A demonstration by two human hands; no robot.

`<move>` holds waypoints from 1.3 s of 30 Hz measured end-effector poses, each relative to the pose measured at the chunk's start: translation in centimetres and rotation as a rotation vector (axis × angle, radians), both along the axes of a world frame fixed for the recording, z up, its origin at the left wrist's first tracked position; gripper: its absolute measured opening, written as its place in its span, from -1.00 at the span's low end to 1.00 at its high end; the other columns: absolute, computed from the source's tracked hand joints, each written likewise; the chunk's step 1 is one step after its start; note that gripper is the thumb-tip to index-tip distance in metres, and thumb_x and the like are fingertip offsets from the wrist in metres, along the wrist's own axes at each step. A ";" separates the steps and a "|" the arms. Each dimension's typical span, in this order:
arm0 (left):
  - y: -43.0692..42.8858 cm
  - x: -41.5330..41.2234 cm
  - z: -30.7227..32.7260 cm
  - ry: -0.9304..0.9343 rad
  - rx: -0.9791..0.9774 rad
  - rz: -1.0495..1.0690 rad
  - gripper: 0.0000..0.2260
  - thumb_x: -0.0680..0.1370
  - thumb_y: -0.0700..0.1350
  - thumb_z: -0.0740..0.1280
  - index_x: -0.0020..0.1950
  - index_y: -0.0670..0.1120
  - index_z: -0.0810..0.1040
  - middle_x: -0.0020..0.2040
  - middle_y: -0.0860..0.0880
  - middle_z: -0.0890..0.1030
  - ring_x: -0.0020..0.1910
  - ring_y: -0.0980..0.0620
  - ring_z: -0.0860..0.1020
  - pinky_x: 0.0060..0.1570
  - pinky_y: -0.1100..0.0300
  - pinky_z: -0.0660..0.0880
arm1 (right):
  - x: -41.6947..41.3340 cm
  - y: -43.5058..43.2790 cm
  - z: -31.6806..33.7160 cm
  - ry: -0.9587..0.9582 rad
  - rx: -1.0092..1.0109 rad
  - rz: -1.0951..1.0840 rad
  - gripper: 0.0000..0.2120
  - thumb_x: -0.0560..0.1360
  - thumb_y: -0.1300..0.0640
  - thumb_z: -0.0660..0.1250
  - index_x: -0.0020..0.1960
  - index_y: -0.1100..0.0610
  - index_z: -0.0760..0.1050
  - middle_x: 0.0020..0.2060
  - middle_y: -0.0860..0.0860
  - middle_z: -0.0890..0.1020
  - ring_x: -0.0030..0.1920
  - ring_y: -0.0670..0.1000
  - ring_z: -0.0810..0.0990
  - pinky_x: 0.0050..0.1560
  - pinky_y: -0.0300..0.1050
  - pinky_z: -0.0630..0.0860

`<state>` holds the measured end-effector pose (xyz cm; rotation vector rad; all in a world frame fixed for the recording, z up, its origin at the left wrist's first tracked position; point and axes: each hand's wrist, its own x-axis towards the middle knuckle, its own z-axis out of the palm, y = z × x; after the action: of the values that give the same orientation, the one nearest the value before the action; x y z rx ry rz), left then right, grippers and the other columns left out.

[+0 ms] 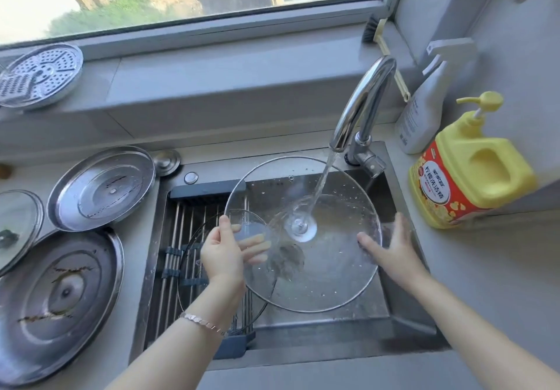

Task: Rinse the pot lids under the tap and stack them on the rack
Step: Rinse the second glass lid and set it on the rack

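Left hand [222,256] is pinching the glass lid [327,268] by its rim, right hand [394,250] is bracing the opposite rim straight-fingered, under the tap [360,107] over the sink [403,314]; likely slippery, breakable, needing 2 hands.

Wet clear glass lid [327,268], glossy chrome tap [360,107]

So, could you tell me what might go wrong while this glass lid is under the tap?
1. The wet glass lid is pinched at its rim only by the left grip; the right grip just lies flat against it, so it could slip into the sink.
2. A smaller glass lid already lies on the rack; stacking glass on glass may chip.
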<state>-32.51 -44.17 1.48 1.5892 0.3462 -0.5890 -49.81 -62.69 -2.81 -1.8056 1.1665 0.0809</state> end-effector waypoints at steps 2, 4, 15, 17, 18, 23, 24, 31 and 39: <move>0.1 -0.8 -1.5 0.078 0.018 -0.029 -0.64 0.57 0.16 0.16 -0.11 -0.15 0.42 -0.34 -0.23 0.67 -0.44 -0.08 0.65 -0.47 0.12 0.59 | -0.3 -1.0 0.8 -0.189 0.337 -0.184 -0.29 0.44 0.00 0.40 0.47 0.11 0.14 0.31 0.11 0.46 0.24 0.07 0.51 0.26 -0.06 0.46; -0.4 -2.0 -2.8 0.198 -0.030 -0.059 -0.64 0.58 0.16 0.12 -0.09 -0.14 0.39 -0.32 -0.25 0.67 -0.42 -0.10 0.66 -0.43 0.06 0.61 | -0.5 -1.9 2.4 -0.278 0.512 -0.275 -0.61 0.52 0.25 0.28 0.32 0.17 0.35 -0.03 0.16 0.63 -0.21 0.02 0.68 -0.22 -0.14 0.64; -5.4 -5.9 -3.5 0.262 0.410 -0.679 -0.75 0.58 -0.05 0.19 0.20 -0.14 0.39 -0.24 -0.03 0.42 -0.36 0.04 0.36 -0.36 0.24 0.33 | -0.2 -3.5 9.3 -0.051 0.143 -0.064 -0.65 0.48 0.42 0.16 0.15 0.07 0.37 -0.27 0.26 0.59 -0.37 0.17 0.60 -0.39 0.02 0.61; -6.4 -5.5 -1.6 0.263 0.240 -0.701 -0.65 0.59 0.04 0.19 0.32 -0.07 0.34 0.04 -0.05 0.49 -0.10 0.02 0.47 -0.12 0.16 0.47 | 0.9 -2.3 9.3 0.059 -0.154 0.089 -0.71 0.44 0.35 0.15 0.12 0.13 0.42 -0.22 0.19 0.60 -0.24 0.19 0.61 -0.20 0.11 0.60; -7.0 -5.3 -0.6 0.297 0.132 -0.685 -0.59 0.58 0.09 0.18 0.37 -0.07 0.31 0.19 -0.06 0.45 0.04 -0.01 0.48 0.00 0.10 0.50 | 1.5 -1.5 9.3 0.106 -0.268 0.158 -0.71 0.43 0.32 0.14 0.12 0.16 0.42 -0.20 0.17 0.60 -0.19 0.20 0.59 -0.15 0.10 0.58; -9.7 -4.3 4.1 0.469 -0.170 -0.570 -0.56 0.52 0.20 0.23 0.28 -0.03 0.39 0.14 -0.10 0.50 -0.08 -0.07 0.58 -0.36 0.15 0.56 | 4.3 3.6 10.2 0.175 -0.485 0.365 -0.59 0.53 0.25 0.12 0.36 0.08 0.23 0.06 0.15 0.61 0.08 0.22 0.56 -0.05 -0.04 0.45; -10.0 -4.0 4.4 0.441 -0.156 -0.549 -0.62 0.53 0.17 0.23 0.21 -0.05 0.40 -0.03 -0.08 0.51 -0.26 -0.01 0.57 -0.46 0.24 0.50 | 4.6 4.5 10.0 0.166 -0.528 0.400 -0.53 0.53 0.25 0.12 0.41 0.06 0.16 0.08 0.13 0.61 0.10 0.20 0.56 -0.03 -0.05 0.46; -7.8 -3.0 2.5 0.227 0.024 -0.364 -0.92 0.63 -0.17 0.08 -0.03 -0.10 0.34 -0.22 -0.17 0.56 -0.37 -0.08 0.51 -0.28 0.09 0.49 | 3.8 9.1 5.7 -0.010 -0.617 0.484 -0.53 0.33 0.14 0.21 0.23 0.10 0.53 -0.22 0.07 0.69 -0.35 0.09 0.66 -0.52 -0.18 0.49; -4.9 -2.7 3.1 0.147 -0.190 -0.340 -0.81 0.63 -0.09 0.12 0.03 -0.10 0.52 -0.14 -0.08 0.68 -0.21 -0.01 0.64 -0.16 0.09 0.55 | 6.1 8.6 4.4 -0.364 -0.309 0.465 -0.15 0.40 -0.42 -0.38 0.52 0.07 -0.07 0.46 -0.14 -0.15 0.46 -0.22 -0.26 0.40 -0.36 -0.36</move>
<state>-35.19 -49.10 4.54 1.4332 0.1236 -0.9748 -43.72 -54.09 1.56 -2.2228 0.5086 -0.1620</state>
